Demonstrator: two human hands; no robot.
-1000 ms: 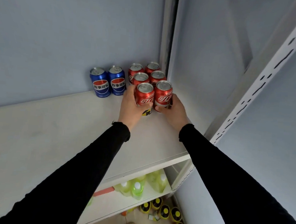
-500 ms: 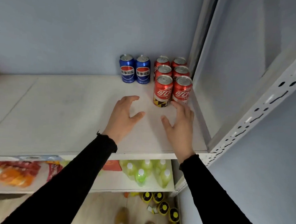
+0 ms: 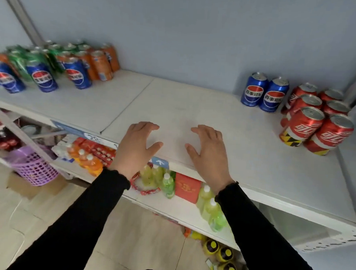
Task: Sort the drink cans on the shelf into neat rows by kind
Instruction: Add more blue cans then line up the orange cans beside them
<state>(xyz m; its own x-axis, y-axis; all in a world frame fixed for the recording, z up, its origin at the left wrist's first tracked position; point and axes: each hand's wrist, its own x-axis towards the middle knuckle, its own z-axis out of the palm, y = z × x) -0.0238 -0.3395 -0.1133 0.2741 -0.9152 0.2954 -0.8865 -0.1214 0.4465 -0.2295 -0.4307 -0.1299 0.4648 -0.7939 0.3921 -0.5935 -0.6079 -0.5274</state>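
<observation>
Bare shelf (image 3: pixel 195 106) between spread, empty left hand (image 3: pixel 137 147), right hand (image 3: pixel 208 151) and flanking cans: mixed cluster (image 3: pixel 52 66) far left, red cans (image 3: pixel 317 120) right.

One view only, from the head, looking forward and steeply down over the white laminate top shelf (image 3: pixel 206 107), with the pale blue back wall filling the upper frame. It sits close: both black sleeves run up from the bottom edge, and the left hand (image 3: pixel 137 147) and right hand (image 3: pixel 208 151) land mid-frame. The wide lens bends the shelf's ends; lower shelves and floor show beneath.
</observation>
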